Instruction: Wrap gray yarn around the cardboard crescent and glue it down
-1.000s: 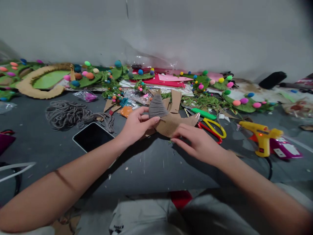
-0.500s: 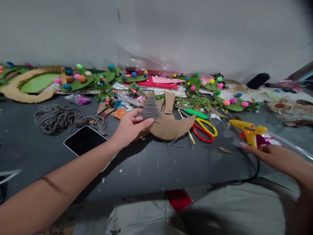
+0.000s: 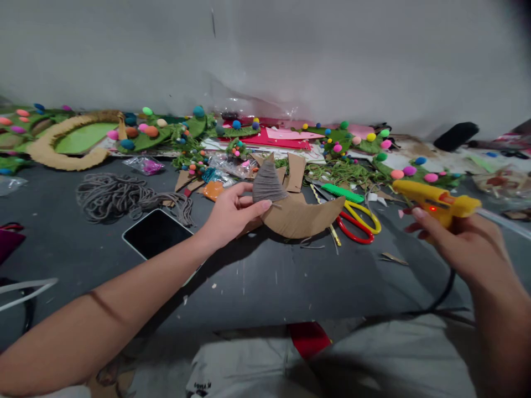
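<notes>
My left hand (image 3: pixel 232 214) pinches a crescent-shaped cardboard cutout (image 3: pixel 307 216) near its upper left end. Grey yarn (image 3: pixel 267 185) is wrapped around that end, and the rest of the crescent is bare brown cardboard. At the right, my right hand (image 3: pixel 460 237) is closed around the handle of a yellow hot glue gun (image 3: pixel 435 199) with a small red light lit. Its nozzle points left, apart from the crescent. Just right of the crescent lie scissors (image 3: pixel 357 226) with red and yellow handles, a green cutter (image 3: pixel 342 193) and a pencil (image 3: pixel 335 235).
A heap of grey yarn (image 3: pixel 112 199) and a phone (image 3: pixel 157 235) lie to the left. Along the wall are green felt pieces with coloured pompoms (image 3: pixel 151 131), a tan padded ring (image 3: pixel 45 152) and red paper (image 3: pixel 265 138). A black cord (image 3: pixel 443 293) trails from the glue gun.
My right hand has closed around the glue gun's handle and lifted it from the table. My left hand still holds the crescent in place; the view has shifted slightly left.
</notes>
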{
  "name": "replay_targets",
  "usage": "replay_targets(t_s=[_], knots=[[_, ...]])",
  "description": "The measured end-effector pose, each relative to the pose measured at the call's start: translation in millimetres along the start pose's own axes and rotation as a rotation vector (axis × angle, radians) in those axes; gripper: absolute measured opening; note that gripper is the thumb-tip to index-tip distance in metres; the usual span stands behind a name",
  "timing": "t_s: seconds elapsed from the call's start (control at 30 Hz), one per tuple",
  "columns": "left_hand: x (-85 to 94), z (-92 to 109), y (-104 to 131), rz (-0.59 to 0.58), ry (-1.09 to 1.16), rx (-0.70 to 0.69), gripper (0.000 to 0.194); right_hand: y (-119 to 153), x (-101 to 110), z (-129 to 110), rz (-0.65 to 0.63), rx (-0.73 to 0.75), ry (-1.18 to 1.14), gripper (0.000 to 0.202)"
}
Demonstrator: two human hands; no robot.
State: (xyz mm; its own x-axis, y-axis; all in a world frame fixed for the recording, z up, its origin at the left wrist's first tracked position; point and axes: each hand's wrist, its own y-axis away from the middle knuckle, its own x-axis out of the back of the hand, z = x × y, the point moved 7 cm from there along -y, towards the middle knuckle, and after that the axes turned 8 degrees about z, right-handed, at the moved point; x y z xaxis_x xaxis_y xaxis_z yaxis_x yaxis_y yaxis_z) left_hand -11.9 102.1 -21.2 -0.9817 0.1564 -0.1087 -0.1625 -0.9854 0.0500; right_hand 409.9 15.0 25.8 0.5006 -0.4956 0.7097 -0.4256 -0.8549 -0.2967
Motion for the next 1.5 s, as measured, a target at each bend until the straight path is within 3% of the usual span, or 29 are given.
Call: replay_targets(t_s=[0.1,0.17,0.27,0.4,0.6,0.83,1.5], knots=[[-2.4,0.8,1.1,0.011,0.016,0.037,0.041,27.6,-19.9,-39.6,0.035,-0.117,-0.237,0.024],[-4.3,-0.6,1.9,0.01,0.044,0.072,0.04,46.2,-46.9,-66.7,-0.092,-0.105,-0.318,0.028],[-7.4,-5.0,3.5,-0.013,0.095,0.127,0.04,69.9,-87.6,-96.0,-0.323,-0.009,-0.312,0.035],[-10.7,-6.8,5.5,-0.056,0.121,0.148,0.037,83.5,-113.9,-116.5,-0.39,0.194,-0.245,0.036],[-11.8,-4.3,6.6,-0.049,0.105,0.151,0.037,85.1,-121.3,-128.1,-0.381,0.362,-0.232,0.032],[-9.2,-4.1,6.5,-0.041,0.058,0.128,0.037,86.8,-124.5,-126.7,-0.375,0.308,-0.238,0.034],[-8.1,-6.2,5.7,-0.037,0.105,0.126,0.036,85.7,-120.3,-144.0,-0.356,0.353,-0.204,0.033]])
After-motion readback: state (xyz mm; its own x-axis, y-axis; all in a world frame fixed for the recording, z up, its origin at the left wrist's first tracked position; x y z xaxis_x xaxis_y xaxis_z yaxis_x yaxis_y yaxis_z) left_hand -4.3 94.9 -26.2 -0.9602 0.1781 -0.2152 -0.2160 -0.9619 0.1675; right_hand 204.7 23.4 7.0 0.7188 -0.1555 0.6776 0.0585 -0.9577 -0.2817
